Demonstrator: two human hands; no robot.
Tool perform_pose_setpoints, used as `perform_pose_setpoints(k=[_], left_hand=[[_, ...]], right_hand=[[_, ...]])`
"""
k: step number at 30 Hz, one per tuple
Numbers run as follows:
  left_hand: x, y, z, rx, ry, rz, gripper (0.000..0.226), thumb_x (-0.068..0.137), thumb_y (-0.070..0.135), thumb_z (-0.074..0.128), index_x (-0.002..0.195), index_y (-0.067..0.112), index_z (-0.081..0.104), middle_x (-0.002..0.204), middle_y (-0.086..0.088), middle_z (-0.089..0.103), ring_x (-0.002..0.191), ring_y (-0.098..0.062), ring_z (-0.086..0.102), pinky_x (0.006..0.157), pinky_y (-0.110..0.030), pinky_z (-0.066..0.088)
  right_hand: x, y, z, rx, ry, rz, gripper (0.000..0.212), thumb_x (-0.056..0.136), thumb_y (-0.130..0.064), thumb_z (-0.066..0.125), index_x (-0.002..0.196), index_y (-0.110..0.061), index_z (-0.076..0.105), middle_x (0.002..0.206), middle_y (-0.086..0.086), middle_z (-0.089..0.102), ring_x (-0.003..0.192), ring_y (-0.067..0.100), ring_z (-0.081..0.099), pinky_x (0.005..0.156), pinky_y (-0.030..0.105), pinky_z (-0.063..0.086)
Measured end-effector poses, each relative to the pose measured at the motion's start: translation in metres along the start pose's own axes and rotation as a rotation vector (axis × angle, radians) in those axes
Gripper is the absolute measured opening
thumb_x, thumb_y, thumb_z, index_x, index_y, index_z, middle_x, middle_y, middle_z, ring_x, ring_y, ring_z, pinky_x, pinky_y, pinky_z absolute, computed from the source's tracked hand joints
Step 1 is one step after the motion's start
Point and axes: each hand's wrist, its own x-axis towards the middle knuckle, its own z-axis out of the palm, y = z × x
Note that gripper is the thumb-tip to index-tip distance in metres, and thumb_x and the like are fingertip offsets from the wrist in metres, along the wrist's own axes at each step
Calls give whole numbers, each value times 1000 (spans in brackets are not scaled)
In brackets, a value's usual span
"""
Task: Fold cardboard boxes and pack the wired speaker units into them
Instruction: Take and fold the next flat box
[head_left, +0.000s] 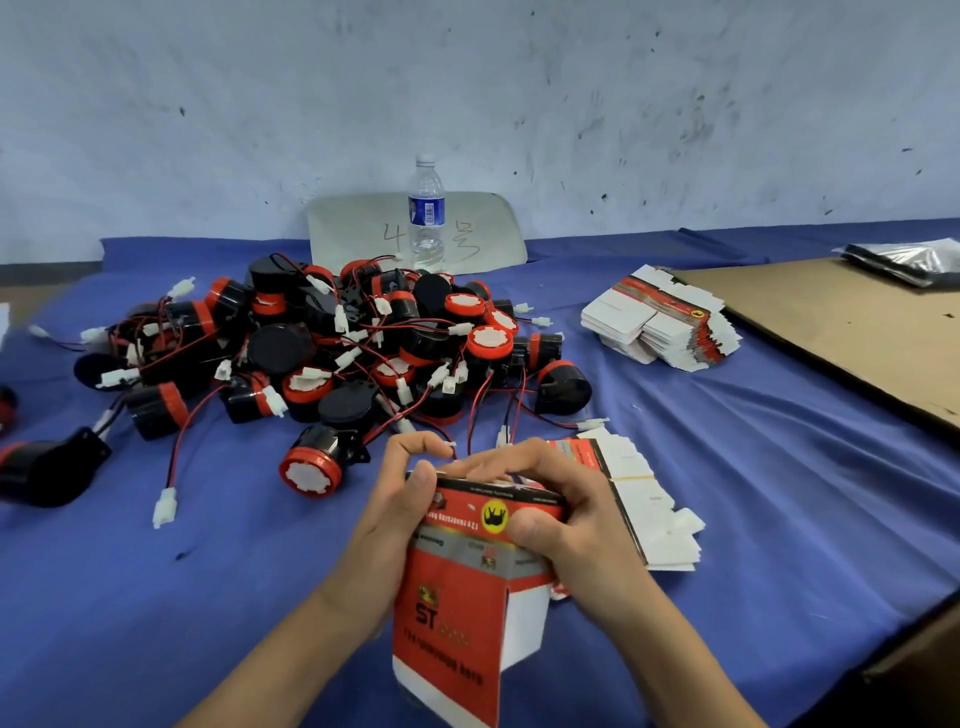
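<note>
A red printed cardboard box (457, 613) is held upright over the near part of the table (156, 597), which is covered with a blue cloth. The box is gripped at its upper end by both hands. The left hand (387, 525) is wrapped round the left side, with the thumb pressed on the top corner and the fingers (410, 444) curled behind. The right hand (566, 506) is laid over the top, with its fingers (498, 462) spread across the upper flap and the thumb pressed on the front face beside a round yellow logo. A white inner surface is shown at the box's lower right.

Beyond the hands, a pile of wired speaker units (332, 343), black and red with white connectors, is heaped on the cloth. A banded bundle of flat boxes (644, 509) is seen just behind the right hand, and a second stack of flat boxes (660, 327) lies farther back on the right. A water bottle (427, 213) is stood upright by the wall, in front of a pale board (353, 228). A brown cardboard sheet (841, 322) is spread at the right, with silvery bags (904, 260) at its far end.
</note>
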Motion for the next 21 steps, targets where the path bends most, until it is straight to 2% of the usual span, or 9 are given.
perform_pose_setpoints(k=[2,5,9,11,13,15,18,19,21], left_hand=[[0,-1,1,-47,-8,-26,54,55,74,75,89,36,59,93,-17,68,73,-31,68,59,-38,58],[0,-2,0,-54,-18,-44,56,56,74,75,90,34,59,95,-17,67,76,-32,67,62,-40,58],[1,-2,0,-32,-17,-81,65,55,76,74,97,29,57,101,-22,66,80,-37,66,66,-43,58],[1,-2,-1,-17,-15,-91,72,55,76,74,103,25,55,100,-22,67,79,-37,68,64,-42,59],[1,-2,-1,-16,-17,-85,76,55,75,74,105,23,54,99,-21,67,78,-35,68,63,-39,58],[1,-1,0,-19,-28,-69,74,54,74,75,104,22,56,100,-19,68,78,-33,69,63,-38,58],[1,0,2,-23,-38,-57,77,53,74,76,105,20,55,101,-18,68,78,-33,69,63,-37,58],[1,-1,2,-25,-38,-48,78,54,74,76,106,19,55,102,-19,67,78,-33,69,64,-38,59],[2,0,1,-37,-35,-12,73,56,72,75,105,21,58,104,-24,65,80,-34,68,66,-40,59]], right_hand=[[0,2,3,-22,33,8,50,66,-55,78,89,-12,70,97,5,72,88,21,69,71,30,54],[-1,4,5,-9,35,6,32,69,-38,74,83,-10,69,82,-7,70,73,8,66,63,18,50],[-2,3,4,-15,36,-8,28,68,-36,70,75,-9,64,74,-7,69,66,6,66,57,15,48],[-1,1,5,-18,48,-11,28,65,-38,73,75,-15,60,74,-6,68,68,5,67,56,15,49],[-1,1,5,8,62,-7,39,59,-53,81,71,-23,60,74,-2,68,71,7,68,57,17,49],[0,2,5,30,57,-2,43,58,-63,79,68,-25,61,73,-2,68,70,7,67,57,17,49],[0,1,3,17,22,-24,29,64,-47,79,66,-24,62,69,-7,67,69,3,66,57,15,48],[0,1,3,15,16,-23,28,64,-48,79,66,-25,63,71,-7,67,69,4,66,58,15,48],[1,1,3,38,28,-14,42,64,-59,77,75,-20,64,84,-4,70,77,9,67,63,19,51]])
